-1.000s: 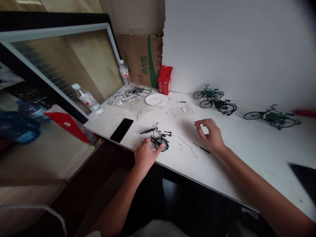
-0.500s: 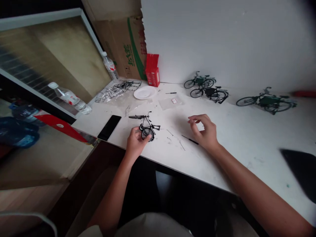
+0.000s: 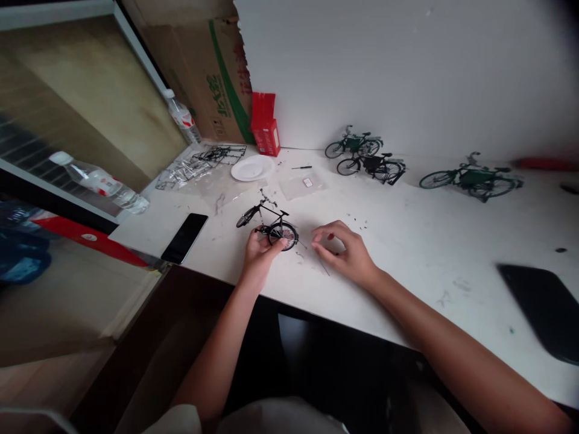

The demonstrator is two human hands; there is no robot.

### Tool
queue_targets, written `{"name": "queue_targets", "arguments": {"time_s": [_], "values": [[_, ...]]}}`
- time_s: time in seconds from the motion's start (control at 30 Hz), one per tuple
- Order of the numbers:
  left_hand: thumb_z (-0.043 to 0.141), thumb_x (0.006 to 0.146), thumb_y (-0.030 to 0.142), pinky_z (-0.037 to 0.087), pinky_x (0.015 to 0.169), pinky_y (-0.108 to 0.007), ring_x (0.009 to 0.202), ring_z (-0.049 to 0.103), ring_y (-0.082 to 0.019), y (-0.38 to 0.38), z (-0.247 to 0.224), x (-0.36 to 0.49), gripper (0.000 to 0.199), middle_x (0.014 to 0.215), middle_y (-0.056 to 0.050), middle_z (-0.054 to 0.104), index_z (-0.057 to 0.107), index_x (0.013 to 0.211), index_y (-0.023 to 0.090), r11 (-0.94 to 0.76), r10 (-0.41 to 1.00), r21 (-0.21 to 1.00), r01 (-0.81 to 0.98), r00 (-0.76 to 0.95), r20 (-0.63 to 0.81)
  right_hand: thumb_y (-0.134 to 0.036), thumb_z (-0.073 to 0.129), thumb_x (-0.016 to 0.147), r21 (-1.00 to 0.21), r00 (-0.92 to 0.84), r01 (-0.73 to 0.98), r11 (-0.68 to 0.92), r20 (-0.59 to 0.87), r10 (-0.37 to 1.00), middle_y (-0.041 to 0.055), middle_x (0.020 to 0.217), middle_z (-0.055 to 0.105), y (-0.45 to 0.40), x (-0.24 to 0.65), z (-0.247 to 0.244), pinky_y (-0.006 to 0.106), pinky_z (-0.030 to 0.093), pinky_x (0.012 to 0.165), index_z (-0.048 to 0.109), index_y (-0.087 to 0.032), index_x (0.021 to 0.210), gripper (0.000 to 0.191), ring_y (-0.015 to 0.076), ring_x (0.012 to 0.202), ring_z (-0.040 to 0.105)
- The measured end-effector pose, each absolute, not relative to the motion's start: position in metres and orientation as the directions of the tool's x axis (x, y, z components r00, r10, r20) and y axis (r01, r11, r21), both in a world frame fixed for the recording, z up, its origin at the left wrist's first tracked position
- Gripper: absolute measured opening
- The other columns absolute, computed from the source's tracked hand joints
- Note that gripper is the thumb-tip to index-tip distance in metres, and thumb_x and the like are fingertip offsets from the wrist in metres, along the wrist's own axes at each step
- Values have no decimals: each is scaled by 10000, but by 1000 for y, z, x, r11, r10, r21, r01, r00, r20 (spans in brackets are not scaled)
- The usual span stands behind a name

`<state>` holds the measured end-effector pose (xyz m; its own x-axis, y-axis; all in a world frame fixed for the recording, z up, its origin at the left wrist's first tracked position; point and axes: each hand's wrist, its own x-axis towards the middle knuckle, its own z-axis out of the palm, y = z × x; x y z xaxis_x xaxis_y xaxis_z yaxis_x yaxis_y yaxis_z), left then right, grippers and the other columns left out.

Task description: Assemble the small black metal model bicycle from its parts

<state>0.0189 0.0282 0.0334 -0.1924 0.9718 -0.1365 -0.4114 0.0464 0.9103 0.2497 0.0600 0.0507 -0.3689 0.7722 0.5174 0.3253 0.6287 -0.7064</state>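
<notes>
A small black model bicycle (image 3: 270,222) is held above the white table by my left hand (image 3: 260,253), whose thumb and fingers grip it at the rear wheel. The front wheel points to the left, and the frame is roughly upright. Just right of the rear wheel is my right hand (image 3: 346,250), apart from the bicycle. Its thumb and index finger are bent toward each other with a small gap between the tips, and nothing shows between them. Thin dark parts (image 3: 324,267) lie on the table between the hands.
A phone (image 3: 185,237) lies at the left edge. Behind are a white plate (image 3: 252,168), a plastic bag (image 3: 303,183), a red box (image 3: 266,129), bottles (image 3: 106,184) and black part frames (image 3: 217,155). Three model bicycles (image 3: 470,179) stand at the back right. A black pad (image 3: 543,307) lies right.
My left hand has turned the bicycle more upright, with its handlebar now up and left. My right hand has moved left, closer to the rear wheel. The view has shifted slightly right.
</notes>
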Motion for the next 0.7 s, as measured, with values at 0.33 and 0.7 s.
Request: {"name": "queue_targets", "arguments": {"time_s": [0.33,0.7], "values": [[978,703,286,602,1008,-398,997,796,-218,22,26,32,680,1085,-93,814,521,1202,222,-10,982,939,-344,-178,-55,-277,710,1011,-720,-392,256,645,533,750,45,1088,756,54,239,44,458,567,933,746,-316,1147,146,248,1033,696],[973,720,322,621,994,-390,1036,794,-239,24,21,28,656,1116,-123,810,587,1234,190,-4,986,939,-343,-161,-54,-268,739,960,-764,-342,309,567,467,816,60,1132,768,54,240,45,468,594,912,684,-301,1258,305,271,1066,696]]}}
